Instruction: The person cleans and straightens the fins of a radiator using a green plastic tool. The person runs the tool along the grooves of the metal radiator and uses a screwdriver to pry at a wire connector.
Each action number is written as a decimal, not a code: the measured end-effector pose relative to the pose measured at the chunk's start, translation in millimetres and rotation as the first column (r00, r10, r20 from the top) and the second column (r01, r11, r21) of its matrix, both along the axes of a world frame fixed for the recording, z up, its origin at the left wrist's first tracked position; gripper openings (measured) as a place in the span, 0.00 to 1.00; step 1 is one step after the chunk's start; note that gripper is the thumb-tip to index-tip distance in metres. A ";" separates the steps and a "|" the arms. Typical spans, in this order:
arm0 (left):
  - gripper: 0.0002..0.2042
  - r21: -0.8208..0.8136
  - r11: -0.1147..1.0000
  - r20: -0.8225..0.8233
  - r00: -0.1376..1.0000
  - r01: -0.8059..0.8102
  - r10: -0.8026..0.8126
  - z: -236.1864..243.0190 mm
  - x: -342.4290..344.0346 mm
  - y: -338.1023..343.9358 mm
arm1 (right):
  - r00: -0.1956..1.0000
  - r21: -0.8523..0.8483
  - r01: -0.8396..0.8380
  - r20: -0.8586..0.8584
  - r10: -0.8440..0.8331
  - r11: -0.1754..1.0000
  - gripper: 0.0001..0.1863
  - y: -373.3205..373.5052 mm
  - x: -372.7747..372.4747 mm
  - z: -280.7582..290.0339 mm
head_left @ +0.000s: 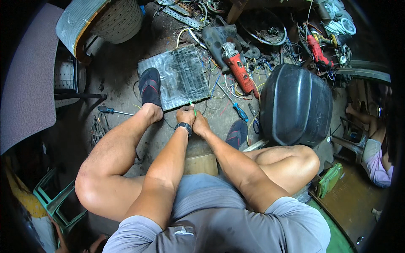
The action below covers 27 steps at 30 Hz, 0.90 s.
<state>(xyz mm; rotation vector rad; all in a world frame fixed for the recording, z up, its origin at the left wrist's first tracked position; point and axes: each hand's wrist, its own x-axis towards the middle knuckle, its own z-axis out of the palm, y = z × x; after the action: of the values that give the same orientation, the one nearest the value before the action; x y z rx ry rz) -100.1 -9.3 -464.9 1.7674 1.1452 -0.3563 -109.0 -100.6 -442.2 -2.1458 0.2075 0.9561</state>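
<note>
My left hand (185,116), wristwatch above it, and my right hand (200,125) meet at the near edge of a flat silvery, ridged panel (177,76). Both have closed fingers around a small, thin green item (195,113), too small to identify; exactly what each grips is partly hidden. My sandalled left foot (149,86) rests on the panel's left part. A blue screwdriver (240,111) lies right of my hands, another (107,109) to the left. A red angle grinder (240,74) lies among loose wires beyond.
A black plastic case (295,105) stands at right, a red power tool (318,50) behind it among clutter. A curved padded piece (67,21) and grey board (25,76) are at left. Other people (375,156) sit at right and lower left (38,223), near a green chair (52,194).
</note>
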 end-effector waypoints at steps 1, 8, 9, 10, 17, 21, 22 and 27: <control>0.19 0.013 1.000 -0.002 1.000 0.009 -0.009 0.1 -1.8 -3.1 | 1.000 0.000 -0.003 0.003 0.003 1.000 0.20 -1.8 -2.6 -1.9; 0.22 -0.053 0.999 -0.011 1.000 0.005 -0.005 -13.9 -10.6 -0.2 | 0.999 -0.005 -0.024 0.022 0.024 1.000 0.19 -4.3 -8.7 -2.6; 0.22 -0.052 0.999 -0.010 1.000 0.003 -0.003 -13.9 -11.0 0.2 | 0.999 -0.004 -0.026 0.023 0.026 1.000 0.19 -4.1 -8.6 -1.1; 0.22 -0.050 0.999 -0.017 1.000 -0.002 0.001 -13.5 -11.3 1.1 | 0.999 0.008 -0.030 0.026 0.030 1.000 0.20 -3.3 -8.6 0.7; 0.22 -0.001 1.000 -0.070 0.998 -0.005 0.005 10.1 -13.5 -7.6 | 0.999 0.003 -0.020 0.029 0.020 1.000 0.20 -9.5 -16.0 1.5; 0.21 0.003 0.999 -0.043 0.998 0.040 -0.040 16.8 -18.5 -5.2 | 0.999 0.003 -0.026 0.031 0.026 1.000 0.21 -9.0 -21.4 0.8; 0.21 0.005 0.999 -0.037 0.998 0.042 -0.042 17.4 -20.4 -6.1 | 0.999 0.011 -0.033 0.041 0.033 0.999 0.21 -11.0 -25.0 0.4; 0.22 -0.026 0.997 -0.062 0.995 0.071 -0.072 7.8 -33.6 -16.7 | 0.999 0.055 -0.012 0.053 0.009 0.998 0.20 -27.1 -42.2 -6.1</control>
<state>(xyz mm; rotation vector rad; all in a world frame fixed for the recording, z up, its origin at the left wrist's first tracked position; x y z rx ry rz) -133.7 -25.9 -457.0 1.7903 1.1189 -0.4695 -151.2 -127.7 -448.3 -2.1206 0.1425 0.8998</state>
